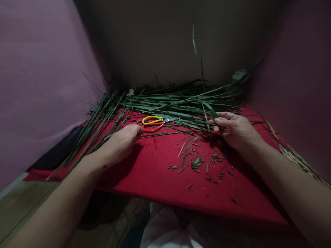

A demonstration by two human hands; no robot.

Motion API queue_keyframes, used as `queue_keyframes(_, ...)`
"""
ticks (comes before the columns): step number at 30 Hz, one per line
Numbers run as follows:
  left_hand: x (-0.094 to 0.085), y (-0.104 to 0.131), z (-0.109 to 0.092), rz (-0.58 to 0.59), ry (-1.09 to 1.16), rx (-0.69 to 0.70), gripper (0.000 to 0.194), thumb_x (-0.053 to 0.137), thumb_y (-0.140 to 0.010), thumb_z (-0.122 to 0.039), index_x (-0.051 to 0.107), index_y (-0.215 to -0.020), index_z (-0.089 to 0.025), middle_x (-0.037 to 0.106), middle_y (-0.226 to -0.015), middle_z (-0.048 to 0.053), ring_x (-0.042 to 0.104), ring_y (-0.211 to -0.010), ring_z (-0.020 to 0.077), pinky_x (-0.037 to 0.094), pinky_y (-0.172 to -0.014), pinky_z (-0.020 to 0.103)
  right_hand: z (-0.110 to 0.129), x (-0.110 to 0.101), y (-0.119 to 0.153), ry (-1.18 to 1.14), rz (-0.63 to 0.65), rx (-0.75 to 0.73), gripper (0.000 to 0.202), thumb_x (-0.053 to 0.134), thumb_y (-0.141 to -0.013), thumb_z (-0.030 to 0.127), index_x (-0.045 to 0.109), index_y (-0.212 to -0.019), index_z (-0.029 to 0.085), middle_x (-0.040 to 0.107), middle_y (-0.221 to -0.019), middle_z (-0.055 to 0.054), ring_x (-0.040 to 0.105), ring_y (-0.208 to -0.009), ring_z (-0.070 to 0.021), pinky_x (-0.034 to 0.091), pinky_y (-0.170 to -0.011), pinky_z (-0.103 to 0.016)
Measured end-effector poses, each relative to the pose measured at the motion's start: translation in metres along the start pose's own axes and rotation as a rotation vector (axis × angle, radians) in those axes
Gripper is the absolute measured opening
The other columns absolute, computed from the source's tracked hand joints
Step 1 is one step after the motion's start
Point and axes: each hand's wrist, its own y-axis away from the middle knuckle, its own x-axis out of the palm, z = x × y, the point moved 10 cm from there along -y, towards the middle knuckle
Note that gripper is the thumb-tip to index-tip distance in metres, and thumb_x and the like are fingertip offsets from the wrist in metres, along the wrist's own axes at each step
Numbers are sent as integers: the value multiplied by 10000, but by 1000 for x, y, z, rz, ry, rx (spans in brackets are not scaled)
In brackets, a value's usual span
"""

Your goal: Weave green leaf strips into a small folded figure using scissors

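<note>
On the red-covered table, a pair of scissors with one yellow and one red handle loop points to the right. My left hand is closed, its fingertips meeting the outer edge of the red loop; most of its fingers are hidden behind the back of the hand. Between thumb and fingers, my right hand pinches a long green leaf blade, which rises toward the back wall. Behind both hands lies a spread of long green leaf strips.
Short leaf clippings are scattered over the red cloth at centre right. More long strips lie along the left side. Pale dry strips run along the right edge. A whitish container sits at the back right. Walls close in three sides.
</note>
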Motion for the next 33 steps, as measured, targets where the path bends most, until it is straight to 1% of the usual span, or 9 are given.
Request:
queue_keyframes(3, -18, -8, -11, -3, -74, 42, 266, 317, -861, -117, 546, -995, -132, 542, -908, 101, 517, -784, 183, 408, -693, 307, -1, -2, -1, -4, -16, 4, 204, 616, -629, 97, 548, -802, 183, 656, -675, -26, 512, -448, -87, 420, -418, -216)
queue_keyframes(8, -37, -27, -26, -84, -193, -30, 207, 370, -884, -190, 565, -947, -157, 537, -904, 76, 506, -742, 162, 385, -607, 270, -3, -6, -4, -19, -9, -2, 260, 656, -602, 119, 541, -826, 186, 662, -704, -32, 517, -446, -87, 416, -431, -225)
queue_keyframes(11, -50, -31, -38, -187, -25, 6, 192, 384, -894, -212, 567, -913, -158, 568, -898, 61, 525, -756, 137, 413, -668, 260, -4, -10, -7, 4, -5, -16, 251, 671, -602, 147, 550, -817, 194, 665, -715, -39, 513, -447, -94, 410, -419, -239)
queue_keyframes(15, -90, -33, -36, -329, 278, -25, 125, 497, -836, -201, 606, -825, -141, 600, -789, 18, 537, -721, 112, 417, -674, 239, -6, -11, -9, 19, 11, -20, 239, 678, -604, 157, 554, -800, 215, 663, -720, -35, 516, -458, -104, 420, -418, -258)
queue_keyframes(20, -137, -43, 24, -430, 456, -358, 175, 586, -763, -218, 644, -834, -68, 539, -629, -14, 426, -551, 52, 330, -551, 207, -3, -9, -7, 21, 13, -23, 235, 682, -597, 153, 557, -786, 215, 657, -721, -30, 502, -455, -102, 418, -419, -264)
queue_keyframes(22, -140, -50, 48, -383, 495, -410, 225, 590, -764, -256, 636, -853, -55, 502, -583, -24, 382, -510, 34, 306, -534, 199, -2, -9, -7, 26, 14, -25, 239, 687, -596, 161, 551, -785, 213, 653, -716, -32, 504, -457, -106, 418, -426, -272)
queue_keyframes(25, -133, -48, 96, -331, 441, -571, 294, 573, -771, -301, 625, -859, -25, 472, -563, -23, 375, -500, 21, 301, -550, 207, -1, -9, -7, 8, 2, -19, 244, 684, -597, 148, 546, -789, 207, 648, -706, -34, 502, -455, -105, 417, -440, -274)
queue_keyframes(29, -100, -37, 155, -112, 315, -729, 316, 562, -760, -343, 601, -854, -44, 448, -476, -45, 375, -466, 40, 274, -510, 217, -3, -8, -5, -36, -17, 5, 229, 655, -585, 115, 556, -773, 202, 647, -698, -30, 495, -453, -97, 403, -434, -257)
queue_keyframes(33, -82, -32, 200, -93, 244, -701, 229, 557, -729, -311, 529, -655, -96, 406, -384, -62, 354, -423, 60, 255, -480, 232, -8, -5, -5, -77, -8, 38, 231, 650, -581, 114, 540, -763, 204, 647, -702, -17, 502, -457, -93, 403, -431, -249)
